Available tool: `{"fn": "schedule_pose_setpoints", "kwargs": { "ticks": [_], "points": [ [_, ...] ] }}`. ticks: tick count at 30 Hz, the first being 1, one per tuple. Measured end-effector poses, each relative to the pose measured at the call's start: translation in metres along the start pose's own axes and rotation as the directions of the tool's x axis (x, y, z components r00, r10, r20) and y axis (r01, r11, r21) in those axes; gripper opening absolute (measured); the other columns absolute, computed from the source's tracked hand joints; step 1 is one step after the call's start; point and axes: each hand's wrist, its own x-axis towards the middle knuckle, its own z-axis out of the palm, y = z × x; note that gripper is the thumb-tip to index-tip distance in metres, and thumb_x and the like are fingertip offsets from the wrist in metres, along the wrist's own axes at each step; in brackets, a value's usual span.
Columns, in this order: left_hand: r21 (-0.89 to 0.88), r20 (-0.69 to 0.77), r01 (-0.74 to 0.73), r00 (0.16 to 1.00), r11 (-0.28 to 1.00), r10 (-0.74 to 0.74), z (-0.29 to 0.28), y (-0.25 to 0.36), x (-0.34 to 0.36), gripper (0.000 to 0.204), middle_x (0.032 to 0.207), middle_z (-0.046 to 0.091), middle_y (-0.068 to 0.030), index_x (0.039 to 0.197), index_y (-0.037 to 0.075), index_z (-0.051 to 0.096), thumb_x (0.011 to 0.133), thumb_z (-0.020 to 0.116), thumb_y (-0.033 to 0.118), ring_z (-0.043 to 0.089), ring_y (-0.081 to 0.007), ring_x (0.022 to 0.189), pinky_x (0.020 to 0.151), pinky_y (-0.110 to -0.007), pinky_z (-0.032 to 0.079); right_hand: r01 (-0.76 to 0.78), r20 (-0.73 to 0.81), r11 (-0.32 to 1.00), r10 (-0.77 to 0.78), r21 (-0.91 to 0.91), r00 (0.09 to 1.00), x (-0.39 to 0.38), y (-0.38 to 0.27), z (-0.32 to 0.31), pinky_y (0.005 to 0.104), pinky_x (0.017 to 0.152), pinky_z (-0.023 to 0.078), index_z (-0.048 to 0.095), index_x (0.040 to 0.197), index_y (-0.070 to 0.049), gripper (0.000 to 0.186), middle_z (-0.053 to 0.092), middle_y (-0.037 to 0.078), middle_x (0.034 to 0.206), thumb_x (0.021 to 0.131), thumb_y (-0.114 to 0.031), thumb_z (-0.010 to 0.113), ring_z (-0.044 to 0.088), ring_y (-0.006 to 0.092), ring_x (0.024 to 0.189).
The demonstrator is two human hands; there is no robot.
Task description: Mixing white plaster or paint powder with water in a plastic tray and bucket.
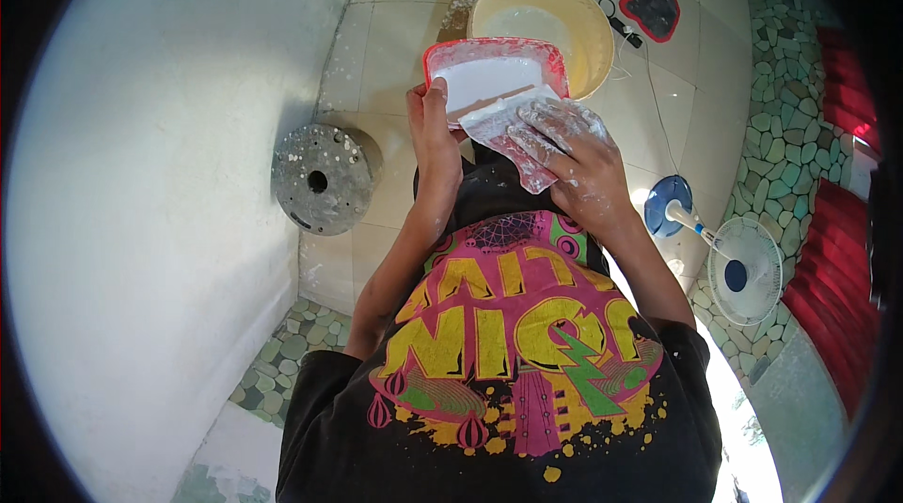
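Observation:
My left hand [433,132] grips the near left edge of a red plastic tray [497,70] coated with white paste. My right hand [569,160], smeared with white, presses a clear plastic scraper sheet [513,132] against the tray's near edge, its blade lying across the white paste. Both hands are held out in front of my black printed shirt. Just beyond the tray stands a large cream basin [555,19] with pale liquid inside.
A smooth white curved wall [160,183] fills the left side. A round grey concrete disc [320,179] lies on the tiled floor. A standing fan [729,254] with a blue base lies at right, near a pebble strip and a red-edged dark mat [651,5].

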Motion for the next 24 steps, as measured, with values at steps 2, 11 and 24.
{"fn": "schedule_pose_setpoints", "kwargs": {
  "ticks": [2,11,24],
  "points": [
    [-0.001,0.000,0.011,1.000,1.000,-0.011,0.000,-0.003,0.002,0.048,0.107,0.057,-0.0114,0.118,0.004,0.046,0.097,0.054,0.047,0.063,-0.0193,0.092,0.071,-0.032,0.055,-0.003,0.015,1.000,0.003,-0.005,1.000,-0.001,0.002,-0.001,0.0482,0.106,0.044,0.068,0.124,-0.017,0.062,0.060,0.009,0.136,0.064,-0.005,0.074,0.057,0.0304,0.126],
    [-0.067,0.017,0.077,0.997,0.995,-0.076,0.000,-0.008,0.001,0.048,0.105,0.059,-0.0144,0.116,0.001,0.048,0.098,0.052,0.046,0.066,-0.0244,0.091,0.073,-0.038,0.058,0.034,-0.013,0.999,-0.035,-0.027,0.999,-0.007,0.010,-0.006,0.0466,0.103,0.048,0.072,0.116,-0.018,0.053,0.063,0.007,0.134,0.064,-0.009,0.077,0.060,0.0285,0.123],
    [-0.071,0.116,0.212,0.972,0.975,-0.203,-0.010,0.000,0.003,0.055,0.118,0.060,-0.0182,0.127,0.001,0.047,0.099,0.044,0.049,0.069,-0.0327,0.098,0.077,-0.045,0.061,0.130,0.137,0.988,-0.118,-0.080,0.983,-0.009,0.045,-0.027,0.0435,0.108,0.046,0.070,0.124,-0.024,0.055,0.061,0.000,0.139,0.070,-0.018,0.080,0.056,0.0255,0.130]
  ]
}}
